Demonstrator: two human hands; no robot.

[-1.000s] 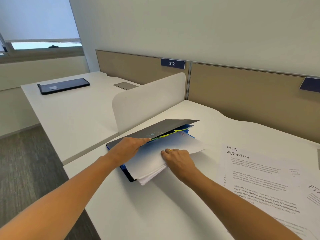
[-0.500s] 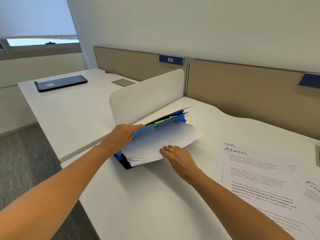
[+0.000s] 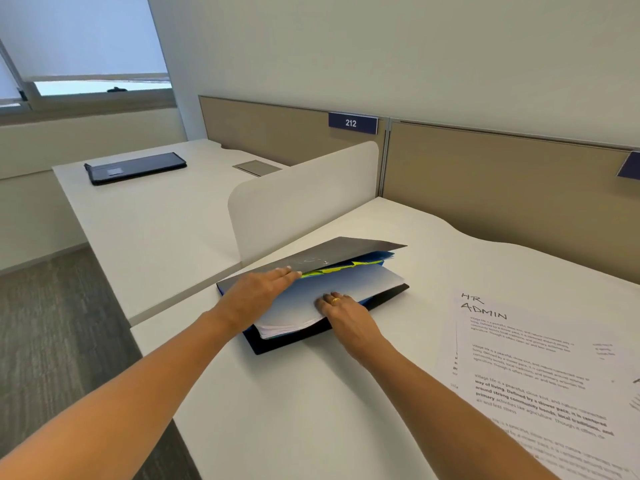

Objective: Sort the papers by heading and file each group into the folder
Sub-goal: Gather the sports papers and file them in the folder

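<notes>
**Seating the sheaf squarely before the cover comes down**

The expanding folder [image 3: 313,306] is lying on the white bench [image 3: 311,410], just at 5 o'clock of the low white divider [image 3: 304,195], with its dark cover [image 3: 311,258] propped partway up. The left hand [image 3: 258,294] is lying flat and open-fingered on the cover near the spine end, fingertips reaching the cover's free edge; whether it is lifting or pressing, I cannot tell. The right hand [image 3: 343,310] is resting palm down, fingers spread and not gripping, on the stack of white papers [image 3: 325,296] that is sitting inside the folder under the blue and yellow dividers [image 3: 343,268].

The step in hand looks like tucking one sorted group into its pocket. To do it well, the right hand should be pushing the sheaf toward 11 o'clock, into the spine, with flat even pressure so the sheets are sliding as one block and not fanning. At 7 o'clock of the stack the sheet edges are showing a little ragged, so squaring them there first would be helping. The left hand should be keeping the cover and upper dividers clear until the papers are fully home, so no corner is catching a tab.

The sheet headed HR ADMIN [image 3: 526,362] is waiting at 3 o'clock of the folder, well apart, with further sheets at the frame's right edge, so more groups are likely remaining
</notes>
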